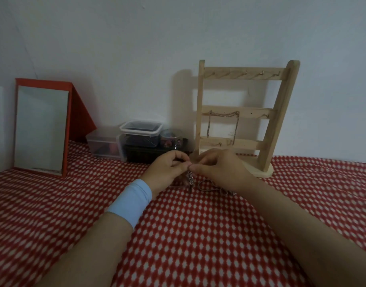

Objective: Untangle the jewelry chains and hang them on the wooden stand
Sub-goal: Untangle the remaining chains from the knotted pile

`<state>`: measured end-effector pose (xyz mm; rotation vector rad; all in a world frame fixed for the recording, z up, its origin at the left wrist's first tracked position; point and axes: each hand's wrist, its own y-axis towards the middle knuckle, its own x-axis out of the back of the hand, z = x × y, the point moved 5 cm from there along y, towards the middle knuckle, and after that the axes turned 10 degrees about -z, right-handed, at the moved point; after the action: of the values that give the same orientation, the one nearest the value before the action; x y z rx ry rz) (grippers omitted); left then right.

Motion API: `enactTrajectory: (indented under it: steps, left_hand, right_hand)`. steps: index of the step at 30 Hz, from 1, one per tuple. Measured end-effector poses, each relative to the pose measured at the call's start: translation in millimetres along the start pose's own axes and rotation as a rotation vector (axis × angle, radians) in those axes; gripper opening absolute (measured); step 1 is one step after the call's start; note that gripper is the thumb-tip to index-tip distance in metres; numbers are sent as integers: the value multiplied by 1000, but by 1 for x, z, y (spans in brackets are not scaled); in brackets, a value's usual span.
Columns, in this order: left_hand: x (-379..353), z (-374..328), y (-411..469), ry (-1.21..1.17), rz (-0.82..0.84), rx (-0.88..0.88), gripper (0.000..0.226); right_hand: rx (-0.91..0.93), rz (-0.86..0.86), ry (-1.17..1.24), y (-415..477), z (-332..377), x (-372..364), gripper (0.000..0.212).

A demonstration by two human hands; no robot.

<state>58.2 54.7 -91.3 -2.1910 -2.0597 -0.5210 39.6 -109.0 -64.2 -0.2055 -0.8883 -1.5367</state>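
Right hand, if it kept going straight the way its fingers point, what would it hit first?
Most likely the left hand: the right hand points leftward at it, almost touching where both pinch the jewelry chain.

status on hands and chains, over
Left hand and right hand both pinch tangled chains, tail on cloth. One hung chain on wooden stand. Nothing visible blocking the stand.
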Motion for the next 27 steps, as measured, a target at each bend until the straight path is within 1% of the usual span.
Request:
enactTrajectory:
  steps: [3,5,9,11,14,16,17,18,20,22,25,27]
  left_hand:
    - [-1,-7,-3,-13,-40,-77,9]
    - [0,-10,-3,-5,-43,-111,10]
    - [1,-9,-2,-72,9,-46,8]
    - [3,-9,-1,-40,7,-37,8]
    - [4,-11,0,167,32,-78,14]
    - [6,-13,2,261,-28,-114,12]
    - [7,-14,3,266,-69,-132,11]
    - [7,-16,3,255,-102,-152,9]
    - [7,-17,4,214,-133,-175,8]
    - [5,-12,5,104,-114,-119,8]
    - [1,-4,5,-198,-38,38,12]
    - [1,-4,5,-361,-19,86,16]
  right_hand:
    - [-103,45,100,0,-4,-2,8]
    - [-181,36,186,-2,-7,-3,8]
    - [-287,1,358,-4,-11,-3,8]
    - [-342,18,388,-6,-11,-5,11]
    - [-365,65,363,-9,-7,-8,18]
    - [-347,108,261,-9,-6,-10,30]
    - [-338,142,192,-9,-5,-11,36]
    - [-319,185,118,-9,-5,-12,36]
    - [-268,247,18,-10,-1,-14,34]
    - [-246,245,20,-9,1,-11,36]
    - [-212,172,29,-6,3,-4,42]
    - [-190,140,19,-4,2,0,40]
